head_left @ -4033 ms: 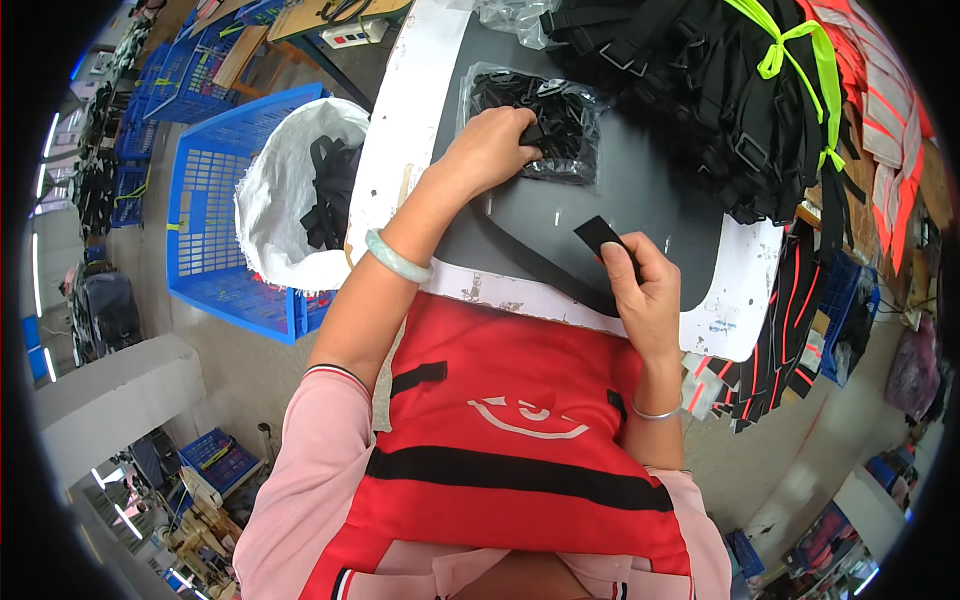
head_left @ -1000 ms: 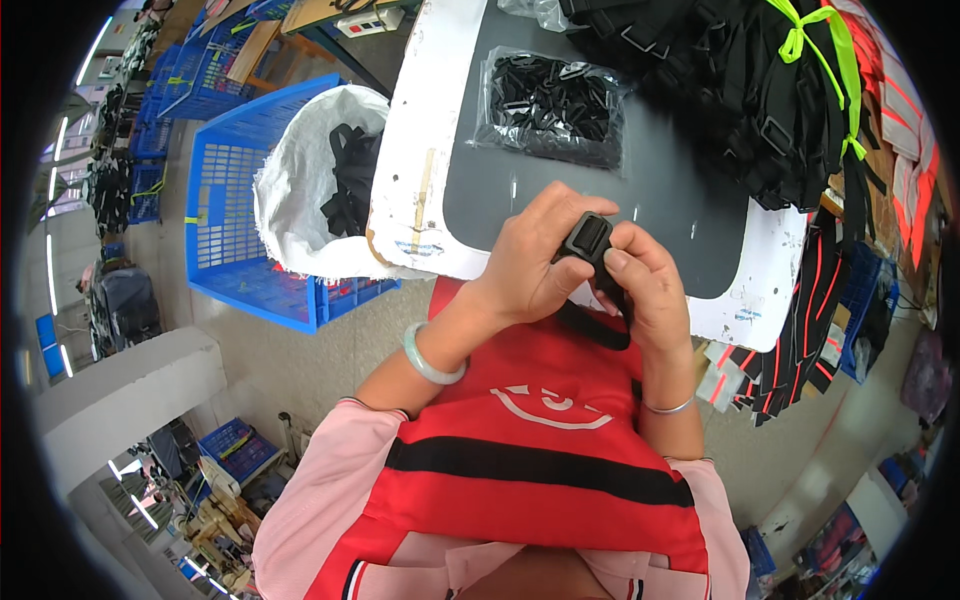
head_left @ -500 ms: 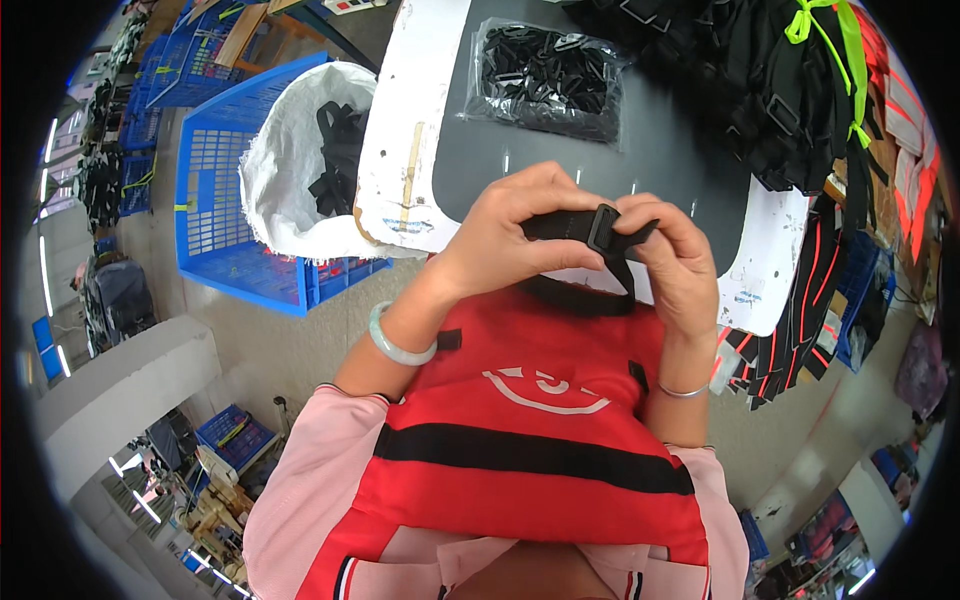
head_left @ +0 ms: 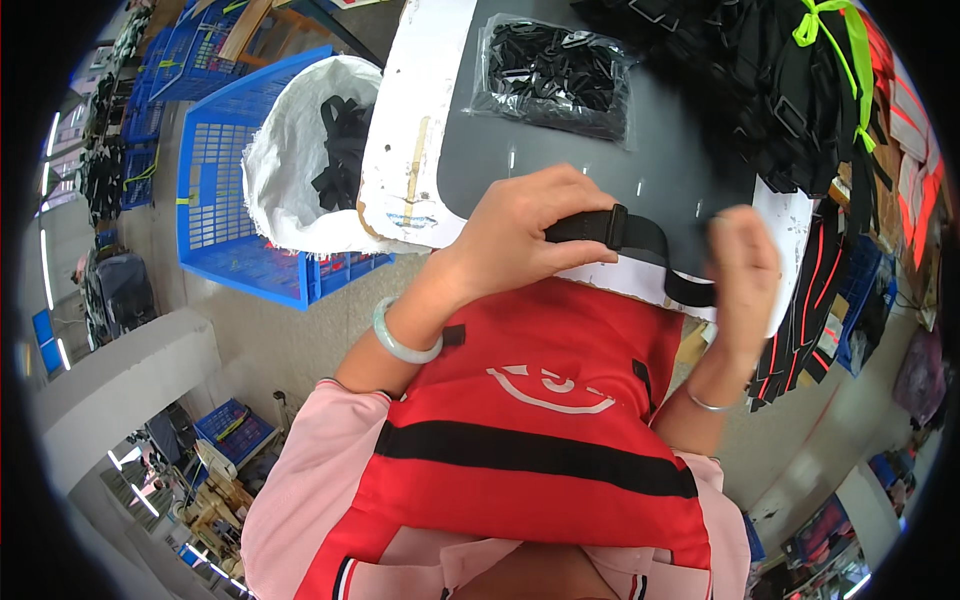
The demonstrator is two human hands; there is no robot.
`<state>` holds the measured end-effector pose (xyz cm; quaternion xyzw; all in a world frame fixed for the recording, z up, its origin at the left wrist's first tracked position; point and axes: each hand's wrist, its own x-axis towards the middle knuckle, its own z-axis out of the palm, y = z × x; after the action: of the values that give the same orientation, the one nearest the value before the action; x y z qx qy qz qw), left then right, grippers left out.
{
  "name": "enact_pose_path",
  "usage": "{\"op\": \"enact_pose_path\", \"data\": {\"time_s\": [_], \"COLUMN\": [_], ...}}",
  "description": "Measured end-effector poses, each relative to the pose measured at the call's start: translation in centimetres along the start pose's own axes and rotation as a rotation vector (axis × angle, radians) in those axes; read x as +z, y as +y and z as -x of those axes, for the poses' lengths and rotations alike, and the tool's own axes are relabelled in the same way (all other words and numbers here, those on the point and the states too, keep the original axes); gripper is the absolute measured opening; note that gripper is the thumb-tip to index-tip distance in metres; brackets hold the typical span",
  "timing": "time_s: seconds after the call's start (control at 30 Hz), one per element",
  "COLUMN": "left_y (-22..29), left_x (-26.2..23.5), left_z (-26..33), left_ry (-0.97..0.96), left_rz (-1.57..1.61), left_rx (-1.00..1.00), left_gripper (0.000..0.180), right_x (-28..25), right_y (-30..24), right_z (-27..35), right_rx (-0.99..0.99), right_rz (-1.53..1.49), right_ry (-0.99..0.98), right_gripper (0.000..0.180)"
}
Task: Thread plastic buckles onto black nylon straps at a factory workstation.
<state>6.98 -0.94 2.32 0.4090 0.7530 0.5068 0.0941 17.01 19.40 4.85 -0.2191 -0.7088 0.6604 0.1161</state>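
In my left hand a black webbing strap is pinched between thumb and fingers. A black slider buckle sits on the strap just past the fingertips. From the buckle the strap bends down and to the right, and its far part passes beside or behind my right hand. That hand is smeared by motion, so its fingers and any hold on the strap cannot be made out. Both hands are over the near edge of the grey-topped white table.
A clear bag of black buckles lies on the table. Black straps with a neon green tie are piled at the far right. Left of the table, a white sack with black straps stands in a blue crate. Striped straps hang at the right.
My right hand has moved away to the right from the buckle. More strap now stretches out beyond the buckle, while my left hand keeps its grip in nearly the same place.
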Motion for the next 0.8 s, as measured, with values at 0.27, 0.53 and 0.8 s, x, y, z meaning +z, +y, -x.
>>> {"op": "enact_pose_path", "data": {"time_s": [0.27,0.53,0.8], "left_y": [1.0,2.3,2.9], "left_x": [-1.0,-1.8,-1.6], "left_z": [0.1,-0.4,-0.2], "left_ry": [-0.142,-0.262,-0.362], "left_rz": [-0.219,-0.414,-0.498], "left_rx": [0.028,0.130,0.102], "left_gripper": [0.036,0.034,0.028], "right_x": [2.5,2.6,4.3], "right_y": [0.2,0.3,0.3], "right_z": [0.0,0.2,1.8], "right_rx": [-0.052,-0.044,-0.189], "right_rz": [0.336,0.333,0.322], "right_ry": [-0.367,-0.432,-0.386], "right_gripper": [0.016,0.015,0.011]}}
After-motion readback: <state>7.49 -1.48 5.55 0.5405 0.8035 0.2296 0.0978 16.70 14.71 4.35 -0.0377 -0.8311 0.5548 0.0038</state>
